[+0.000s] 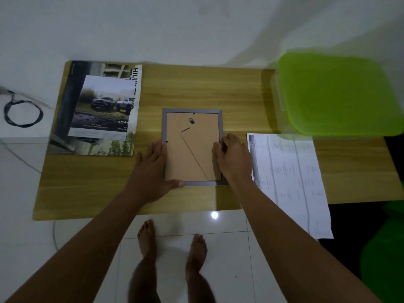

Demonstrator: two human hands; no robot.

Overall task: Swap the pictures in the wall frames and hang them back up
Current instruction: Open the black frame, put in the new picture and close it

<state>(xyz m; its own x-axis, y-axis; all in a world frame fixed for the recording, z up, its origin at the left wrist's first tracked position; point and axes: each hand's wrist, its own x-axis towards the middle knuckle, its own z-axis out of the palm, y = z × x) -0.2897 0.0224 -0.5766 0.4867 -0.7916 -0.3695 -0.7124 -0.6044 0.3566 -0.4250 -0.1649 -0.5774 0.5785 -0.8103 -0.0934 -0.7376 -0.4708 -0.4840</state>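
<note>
A grey picture frame (192,147) lies face down in the middle of the wooden table (196,88), its brown backing board with a hanger and a stand showing. My left hand (153,169) lies flat against the frame's left edge, fingers straight, thumb along the bottom rim. My right hand (231,158) rests on the right edge with its fingertips curled onto the backing board near a clip. A car picture (105,106) lies on a larger printed sheet (72,136) at the table's left.
A white printed paper (290,180) hangs over the table's front right edge. A green-lidded plastic box (336,92) stands at the back right. A black cable coil (21,114) lies on the white surface to the left. My bare feet stand on the tiled floor below.
</note>
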